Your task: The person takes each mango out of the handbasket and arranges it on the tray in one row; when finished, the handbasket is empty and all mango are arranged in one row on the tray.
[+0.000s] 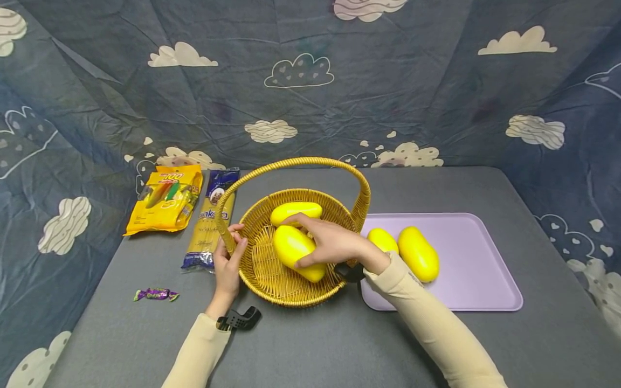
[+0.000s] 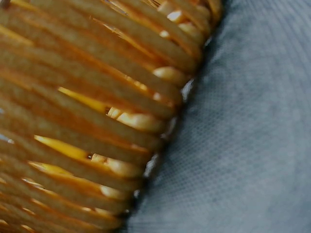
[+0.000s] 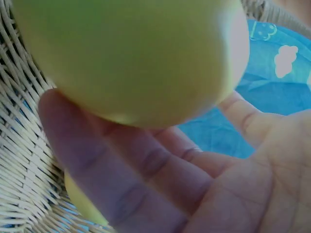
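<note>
A wicker basket (image 1: pixel 264 269) with a tall arched handle stands mid-table. My left hand (image 1: pixel 227 274) grips it at the left rim, by the foot of the handle, with thumb and fingers on either side. Its woven wall (image 2: pixel 82 121) fills much of the left wrist view. Inside the basket, my right hand (image 1: pixel 335 242) holds a smooth yellow mango (image 1: pixel 293 248), fingers over its far side and thumb at the near side. Seen from the right wrist, the mango (image 3: pixel 146 63) sits against the curled fingers. Another yellow mango (image 1: pixel 297 211) lies behind it in the basket.
Right of the basket lies a lilac tray (image 1: pixel 475 258) bearing two yellow mangoes (image 1: pixel 419 254), one partly behind my right wrist. To the left are a yellow candy bag (image 1: pixel 165 199), a pasta packet (image 1: pixel 206 231) and a purple wrapped candy (image 1: pixel 156 294). A cloud-print cloth hangs behind.
</note>
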### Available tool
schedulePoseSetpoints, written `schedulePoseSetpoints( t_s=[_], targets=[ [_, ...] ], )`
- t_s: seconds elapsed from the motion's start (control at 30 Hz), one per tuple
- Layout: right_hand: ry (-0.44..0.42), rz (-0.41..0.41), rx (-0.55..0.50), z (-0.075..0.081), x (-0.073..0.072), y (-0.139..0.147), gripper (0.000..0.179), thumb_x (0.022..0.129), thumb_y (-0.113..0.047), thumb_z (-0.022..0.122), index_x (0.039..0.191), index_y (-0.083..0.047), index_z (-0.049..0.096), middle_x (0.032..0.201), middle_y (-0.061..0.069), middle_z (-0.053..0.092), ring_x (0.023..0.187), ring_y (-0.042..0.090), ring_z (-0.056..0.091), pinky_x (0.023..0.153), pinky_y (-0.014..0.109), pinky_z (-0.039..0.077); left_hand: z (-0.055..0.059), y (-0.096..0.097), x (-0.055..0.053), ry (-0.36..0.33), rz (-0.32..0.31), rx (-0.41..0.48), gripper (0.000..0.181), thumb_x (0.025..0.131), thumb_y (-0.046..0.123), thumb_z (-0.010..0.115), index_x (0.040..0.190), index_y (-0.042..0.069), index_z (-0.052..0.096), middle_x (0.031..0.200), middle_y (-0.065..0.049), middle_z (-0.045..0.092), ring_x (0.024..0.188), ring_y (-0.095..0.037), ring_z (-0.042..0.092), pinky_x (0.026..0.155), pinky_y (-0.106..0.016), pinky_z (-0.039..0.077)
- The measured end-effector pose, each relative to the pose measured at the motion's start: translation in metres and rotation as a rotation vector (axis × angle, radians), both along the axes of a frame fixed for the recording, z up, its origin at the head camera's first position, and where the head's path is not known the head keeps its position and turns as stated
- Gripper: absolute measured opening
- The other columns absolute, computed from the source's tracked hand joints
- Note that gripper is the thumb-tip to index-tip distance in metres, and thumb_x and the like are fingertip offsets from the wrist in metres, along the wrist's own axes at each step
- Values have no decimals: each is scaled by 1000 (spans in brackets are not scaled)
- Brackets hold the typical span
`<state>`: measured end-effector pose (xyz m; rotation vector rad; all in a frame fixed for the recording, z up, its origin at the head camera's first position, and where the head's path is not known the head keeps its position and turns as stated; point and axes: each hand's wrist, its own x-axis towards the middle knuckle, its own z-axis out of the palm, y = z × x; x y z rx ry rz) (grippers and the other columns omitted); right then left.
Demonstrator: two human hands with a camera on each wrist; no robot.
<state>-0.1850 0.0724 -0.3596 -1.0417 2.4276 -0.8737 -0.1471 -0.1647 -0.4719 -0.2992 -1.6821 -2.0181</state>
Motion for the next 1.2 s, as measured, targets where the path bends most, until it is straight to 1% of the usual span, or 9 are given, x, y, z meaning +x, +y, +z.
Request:
schedulePoseSetpoints(
  t_s=[0.1, 0.23, 0.33, 0.47, 0.63, 0.8, 1.03, 1.1, 1.2],
  targets=[
    [30, -36, -37, 2, 5, 3, 76, 72, -32, 77, 137, -23, 38, 123, 1, 53, 102, 17, 52, 82, 36, 43, 0, 0, 0, 0, -1, 3, 20, 92, -7, 51, 100, -22, 39, 115, -31, 47, 98, -28, 43, 90, -26, 33],
    [54, -105, -91, 1, 11, 5, 78, 70, -35, 79, 137, -27, 38, 121, 0, 53, 106, 17, 50, 80, 37, 44, -1, 0, 0, -5, 2, 4, 19, 92, -7, 51, 98, -21, 39, 116, -32, 46, 101, -31, 42, 91, -26, 32],
    [76, -130, -151, 0, 16, 9, 79, 70, -35, 80, 136, -30, 37, 121, -1, 52, 108, 15, 48, 80, 37, 44, -2, 0, 1, -5, 4, 5, 16, 92, -6, 52, 96, -18, 42, 117, -32, 46, 102, -32, 42, 92, -27, 32],
    [87, -157, -229, 0, 22, 14, 80, 71, -36, 80, 138, -32, 36, 119, -2, 50, 106, 14, 48, 80, 40, 45, -3, -1, 0, -2, 6, 6, 13, 92, -3, 53, 94, -13, 45, 116, -32, 46, 102, -32, 42, 92, -27, 32],
    [103, -191, -305, 1, 27, 20, 81, 72, -36, 81, 139, -29, 36, 121, -3, 49, 105, 15, 47, 80, 42, 45, -3, -1, 0, 2, 8, 5, 13, 92, -4, 53, 95, -14, 45, 116, -31, 47, 101, -32, 42, 92, -27, 31],
    [82, -245, -370, 1, 33, 26, 81, 73, -36, 81, 140, -28, 37, 120, -1, 48, 97, 19, 48, 70, 43, 48, -3, -1, 1, -5, 6, 1, 13, 92, -4, 53, 95, -13, 45, 119, -32, 46, 105, -33, 41, 93, -28, 31],
    [50, -320, -464, 2, 42, 38, 81, 72, -27, 84, 137, -38, 36, 115, -2, 50, 94, 19, 49, 67, 43, 48, -3, -1, 0, 7, 6, -9, 14, 92, -6, 52, 96, -16, 44, 119, -33, 46, 104, -32, 43, 92, -28, 32],
    [41, -331, -485, 3, 46, 42, 82, 72, -23, 84, 137, -36, 37, 116, -2, 51, 92, 19, 51, 67, 41, 49, -3, 0, -1, 12, 8, -8, 13, 92, -6, 52, 96, -15, 45, 118, -32, 47, 104, -33, 43, 92, -28, 32],
    [45, -341, -512, 11, 55, 47, 82, 72, -13, 83, 139, -26, 37, 117, 3, 51, 91, 22, 52, 69, 38, 49, -3, -1, -1, 20, 7, -6, 15, 92, -5, 53, 97, -17, 44, 118, -32, 47, 103, -34, 42, 91, -28, 32]
  ],
)
